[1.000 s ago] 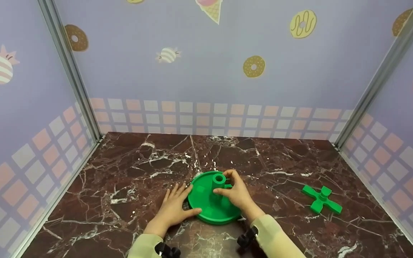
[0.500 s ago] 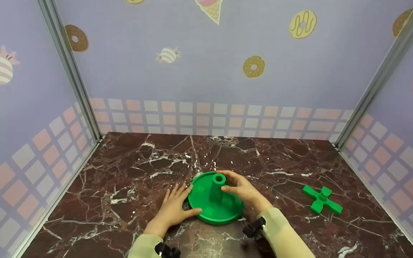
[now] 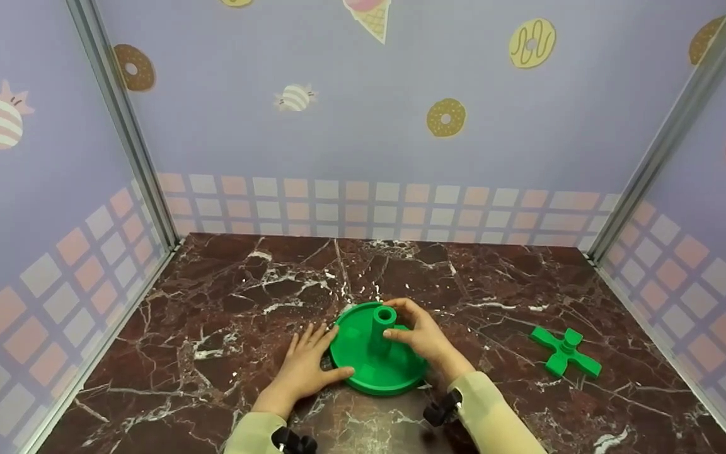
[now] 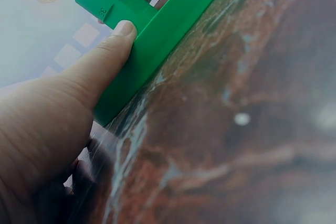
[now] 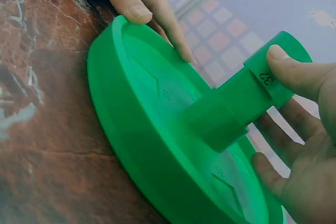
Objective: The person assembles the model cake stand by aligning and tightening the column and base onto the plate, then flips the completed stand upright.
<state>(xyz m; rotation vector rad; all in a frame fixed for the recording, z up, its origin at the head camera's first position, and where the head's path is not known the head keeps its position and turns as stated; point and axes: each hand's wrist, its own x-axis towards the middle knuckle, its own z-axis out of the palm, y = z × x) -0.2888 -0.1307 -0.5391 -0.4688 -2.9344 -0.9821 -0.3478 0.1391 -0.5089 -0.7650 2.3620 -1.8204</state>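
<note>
Two bare hands at a round, shallow, plastic-looking green dish on a dark red-brown, white-veined marbled counter (image 3: 262, 403). The green dish (image 3: 369, 376) lies flat near the counter's front edge, its raised rim facing upward. At its centre stands a hollow green cylindrical post (image 3: 381, 337), upright, with its long axis vertical and perpendicular to the dish floor; its round open end points up. Dark number-like markings show on its side in both wrist views. The left hand (image 3: 306, 367) is spread along the dish's left side, thumb apart from the fingers and resting on the near rim. The right hand (image 3: 425, 339) pinches the upper part of the post, thumb on the near side and fingers behind; the fingertips are partly hidden. Well apart, to the right, a green four-armed cross-shaped piece (image 3: 557, 363) lies flat, its short round central stub (image 3: 569, 344) pointing up. Its arms run diagonally to the counter's edges. Pale yellow-green sleeves (image 3: 495, 416) cover the forearms. Behind rises a lilac wall (image 3: 363, 139) with printed sweets and pink-and-white squares.
</note>
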